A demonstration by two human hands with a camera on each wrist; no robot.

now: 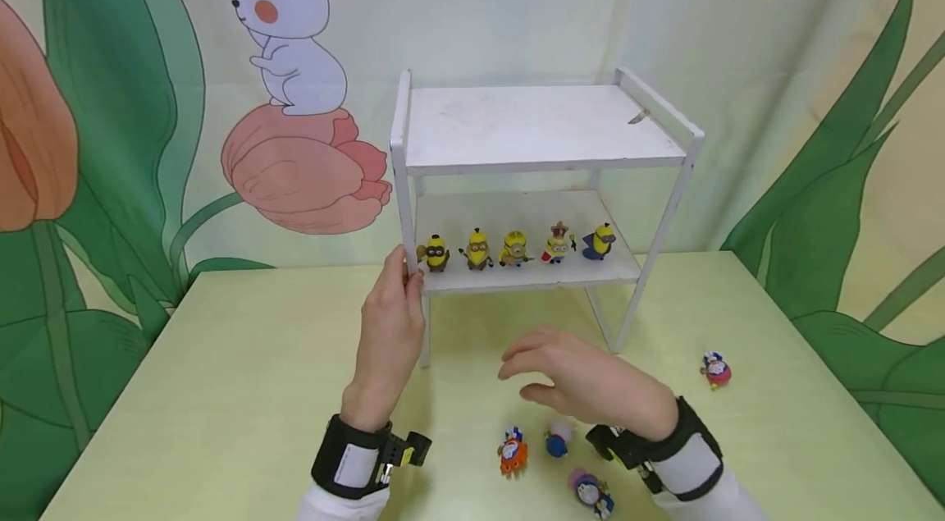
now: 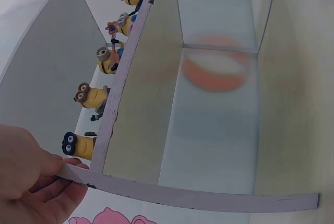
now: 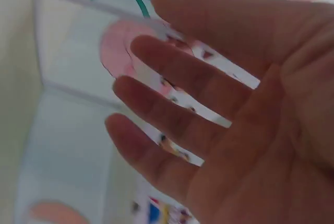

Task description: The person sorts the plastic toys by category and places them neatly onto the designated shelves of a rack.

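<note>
Apparently steadying the rack mid-arrangement, pinching its post at 8 o'clock with left hand; hovering at 6 with right hand spread, empty. Showing 5 minions on lower shelf. Probably calls next for choosing among 3 toys at 6, 1 toy at 4. Mind front edge; swing over open table at 8.

head view from high up, facing forward and down across table, farthest off; left wrist view close, turned sideways, facing shelf; right wrist view very near right hand; head, left wrist share figurine row.
</note>
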